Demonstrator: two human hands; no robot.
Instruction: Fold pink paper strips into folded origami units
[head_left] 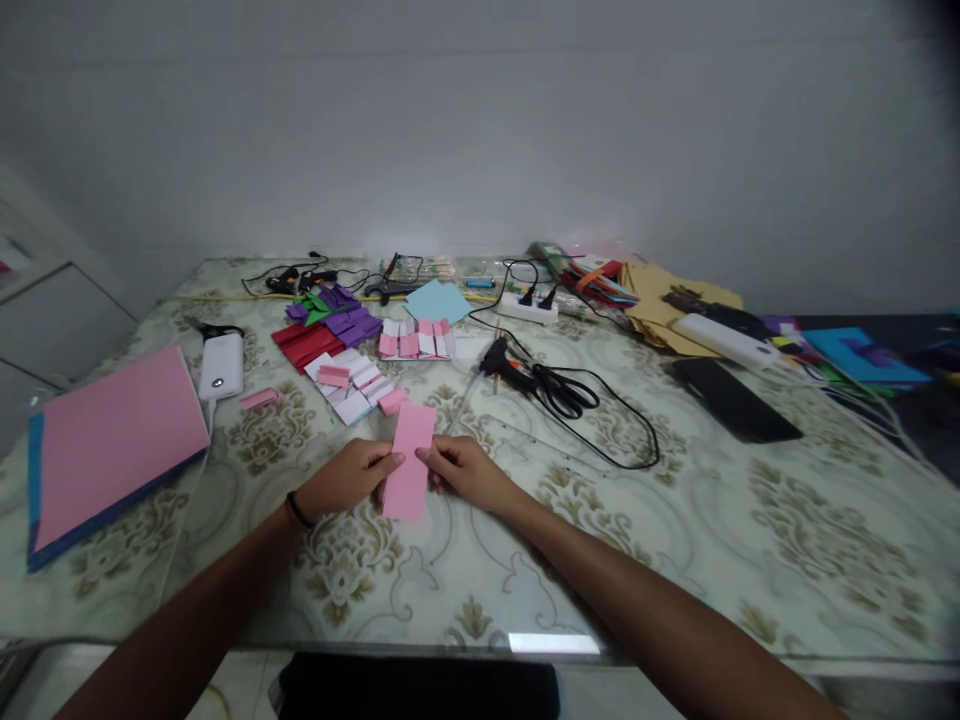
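Note:
Between my two hands is a pink paper strip (410, 462), held upright lengthwise above the patterned tabletop. My left hand (356, 474) pinches its left edge, thumb on the front face and the other fingers behind. On the opposite edge my right hand (461, 468) grips it in the same way. Just beyond the strip lie a small folded pink paper piece (393, 401) and a group of white and pink folded papers (349, 386). Farther back is a second row of pink and white folded pieces (417, 339).
A black glue gun (508, 366) with a coiled cable lies right of centre, near a white power strip (528, 307). Pink sheets (120, 440) and a white power bank (222, 364) are at left. Red folded paper (303, 346) sits behind; a black phone-like slab (735, 400) lies right.

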